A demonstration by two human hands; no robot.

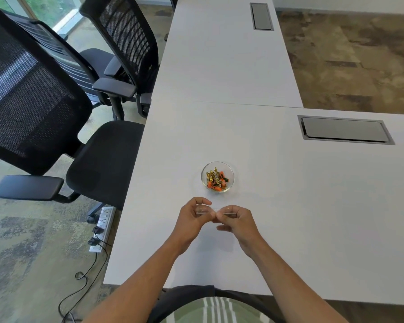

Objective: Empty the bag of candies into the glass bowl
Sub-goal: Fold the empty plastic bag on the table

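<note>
- My left hand [191,217] and my right hand [236,221] are close together over the white table [289,206], fingertips almost meeting.
- Between them I hold a clear plastic bag [214,212], each hand pinching one end, so it stretches flat from one to the other.
- The bag looks see-through; I cannot tell whether any candy is left inside.
- The glass bowl [217,177] stands on the table just beyond my hands, a little past my fingertips and apart from them.
- In the bowl lies a heap of wrapped candies [217,180], gold, orange and green.
- Further out and to the right of my right hand, a grey hatch [343,129] is set into the table.
- Off to the left of my left hand, a black office chair [56,127] stands by the table edge.
</note>
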